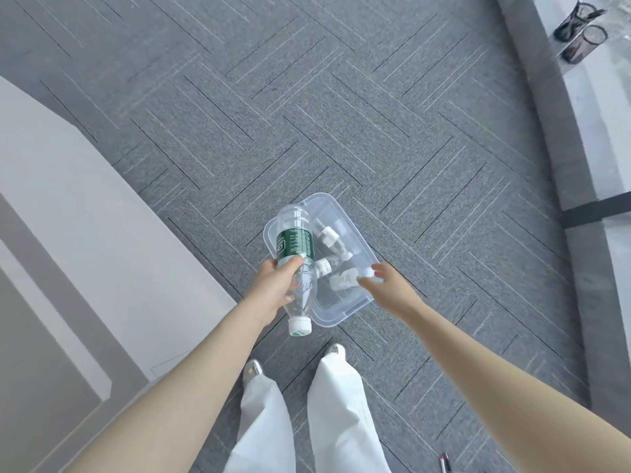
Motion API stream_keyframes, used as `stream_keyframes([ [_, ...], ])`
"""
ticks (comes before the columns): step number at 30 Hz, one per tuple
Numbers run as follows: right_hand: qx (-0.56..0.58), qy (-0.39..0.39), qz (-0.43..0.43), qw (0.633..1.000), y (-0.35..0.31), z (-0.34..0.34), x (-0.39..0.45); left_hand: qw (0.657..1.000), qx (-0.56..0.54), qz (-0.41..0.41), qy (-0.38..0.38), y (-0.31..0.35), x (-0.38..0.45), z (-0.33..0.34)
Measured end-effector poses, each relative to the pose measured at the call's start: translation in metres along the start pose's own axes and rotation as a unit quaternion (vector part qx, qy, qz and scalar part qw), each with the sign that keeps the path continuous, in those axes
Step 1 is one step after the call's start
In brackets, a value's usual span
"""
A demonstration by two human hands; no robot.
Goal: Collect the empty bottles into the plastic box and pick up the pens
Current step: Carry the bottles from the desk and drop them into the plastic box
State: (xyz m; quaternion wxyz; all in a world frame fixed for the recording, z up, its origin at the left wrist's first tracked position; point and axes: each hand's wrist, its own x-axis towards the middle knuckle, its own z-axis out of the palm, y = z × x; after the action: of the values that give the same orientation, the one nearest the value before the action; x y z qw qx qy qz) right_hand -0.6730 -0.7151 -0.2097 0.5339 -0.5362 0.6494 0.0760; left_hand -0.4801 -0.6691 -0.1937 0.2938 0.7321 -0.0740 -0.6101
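Note:
A clear plastic box point(355, 233) sits on the grey carpet in front of my feet. Inside it lie three small clear bottles with white labels point(343, 279). My left hand point(273, 288) is shut on a larger clear bottle with a green label and white cap point(295, 247), held tilted over the box's left rim, cap toward me. My right hand point(386, 281) hovers over the box's near right corner with fingers spread and nothing in it. A pen point(445, 463) lies on the carpet at the bottom right.
A light grey cabinet or desk point(68, 233) fills the left side. At the right stands a white table point(594, 107) with two black mesh pen holders point(584, 35) on it. My white trouser legs and shoes point(336, 351) are just below the box.

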Motion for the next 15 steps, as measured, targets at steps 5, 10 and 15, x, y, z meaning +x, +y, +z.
stream_keyframes([
  [5,-0.008,-0.007,-0.008,1.000,0.003,0.000,-0.003,0.996,0.088,-0.007,0.006,0.015,0.003,0.016],
  [10,-0.015,-0.006,-0.015,1.000,0.004,-0.002,-0.005,0.997,0.059,0.035,0.034,0.013,-0.002,0.016],
  [15,-0.024,-0.011,-0.016,1.000,-0.006,-0.004,-0.008,0.996,0.045,0.041,0.058,-0.001,-0.018,0.000],
])
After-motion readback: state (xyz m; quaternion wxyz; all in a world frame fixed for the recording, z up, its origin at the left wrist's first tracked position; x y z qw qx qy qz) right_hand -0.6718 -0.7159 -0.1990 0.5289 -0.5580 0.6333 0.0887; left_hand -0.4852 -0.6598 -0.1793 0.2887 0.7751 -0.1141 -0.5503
